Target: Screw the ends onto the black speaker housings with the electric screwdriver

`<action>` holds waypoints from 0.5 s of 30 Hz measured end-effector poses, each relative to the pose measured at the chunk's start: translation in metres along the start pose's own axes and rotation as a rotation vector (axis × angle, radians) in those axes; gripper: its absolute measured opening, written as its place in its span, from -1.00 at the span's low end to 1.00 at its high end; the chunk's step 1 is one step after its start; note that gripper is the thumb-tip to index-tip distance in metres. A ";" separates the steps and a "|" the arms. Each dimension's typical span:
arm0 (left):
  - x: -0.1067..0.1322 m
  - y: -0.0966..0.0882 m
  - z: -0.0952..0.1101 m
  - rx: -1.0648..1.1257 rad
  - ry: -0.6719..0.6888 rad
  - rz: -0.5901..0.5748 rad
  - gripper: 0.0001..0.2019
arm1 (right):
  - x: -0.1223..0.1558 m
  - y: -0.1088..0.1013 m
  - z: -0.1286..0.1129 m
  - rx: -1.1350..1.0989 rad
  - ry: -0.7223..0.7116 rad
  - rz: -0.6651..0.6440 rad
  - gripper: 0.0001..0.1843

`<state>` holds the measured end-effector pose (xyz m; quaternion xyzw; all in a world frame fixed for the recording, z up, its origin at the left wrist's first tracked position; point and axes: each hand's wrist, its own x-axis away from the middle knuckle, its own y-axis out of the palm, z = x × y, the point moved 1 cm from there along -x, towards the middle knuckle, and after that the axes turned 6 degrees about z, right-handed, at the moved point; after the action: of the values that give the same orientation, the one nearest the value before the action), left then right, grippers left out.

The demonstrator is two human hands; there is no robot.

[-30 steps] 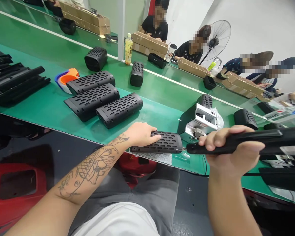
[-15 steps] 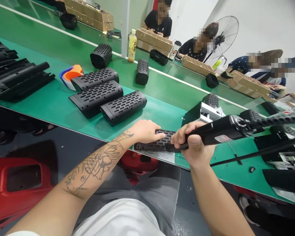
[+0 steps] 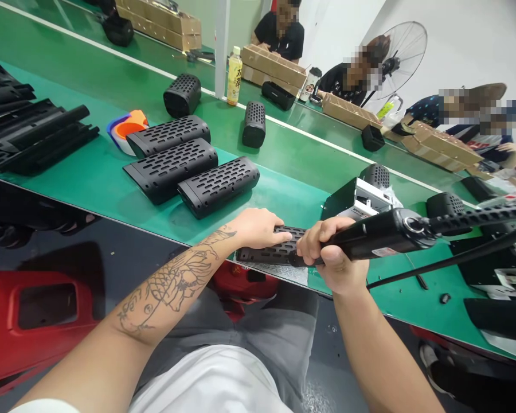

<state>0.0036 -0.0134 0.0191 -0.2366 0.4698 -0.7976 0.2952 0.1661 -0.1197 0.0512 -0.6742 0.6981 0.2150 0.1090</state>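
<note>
My left hand [image 3: 260,228] is closed over a black slotted housing [image 3: 275,251] that lies at the front edge of the green bench. Its thumb rests on the slotted face; the other fingers are partly hidden behind the part. In my right hand [image 3: 341,261] is a black electric screwdriver [image 3: 374,235], gripped with the fingers wrapped round its body. The tool slants down to the left, with its nose at the right end of the housing. The bit tip is hard to make out. Beyond my left hand lie three similar housings, the nearest one [image 3: 219,184] at the right.
Stacked black shells [image 3: 34,135] and an orange-white tape dispenser [image 3: 129,129] sit at left. A black unit with a metal bracket [image 3: 365,201] stands beyond the screwdriver, whose cord trails right. A bottle [image 3: 234,77] stands by a post. Several co-workers sit behind cardboard boxes [image 3: 273,67].
The screwdriver has tilted a little, its rear end lower and further left against the bench. My left hand keeps its place on the housing. The whole view has shifted slightly.
</note>
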 end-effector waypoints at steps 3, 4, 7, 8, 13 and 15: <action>0.001 0.000 0.000 0.003 0.006 0.004 -0.39 | 0.001 -0.001 0.001 0.009 -0.003 -0.013 -0.57; 0.001 0.000 0.000 0.000 0.007 0.006 -0.39 | 0.002 -0.001 0.001 0.011 -0.006 -0.014 -0.58; 0.001 0.001 0.001 -0.017 -0.003 0.012 -0.38 | 0.002 -0.002 -0.004 0.027 -0.001 -0.023 -0.60; 0.001 0.002 0.001 -0.023 -0.012 0.012 -0.37 | 0.001 -0.004 -0.008 0.032 -0.005 -0.017 -0.59; 0.000 0.008 0.000 -0.017 -0.027 0.021 -0.34 | -0.021 -0.052 -0.033 0.146 -0.180 0.285 -0.54; -0.001 0.011 -0.001 -0.011 -0.029 0.034 -0.33 | -0.034 -0.087 -0.037 0.303 -0.306 0.538 -0.64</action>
<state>0.0069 -0.0163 0.0091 -0.2418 0.4739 -0.7862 0.3144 0.2598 -0.1057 0.0858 -0.4020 0.8504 0.2287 0.2507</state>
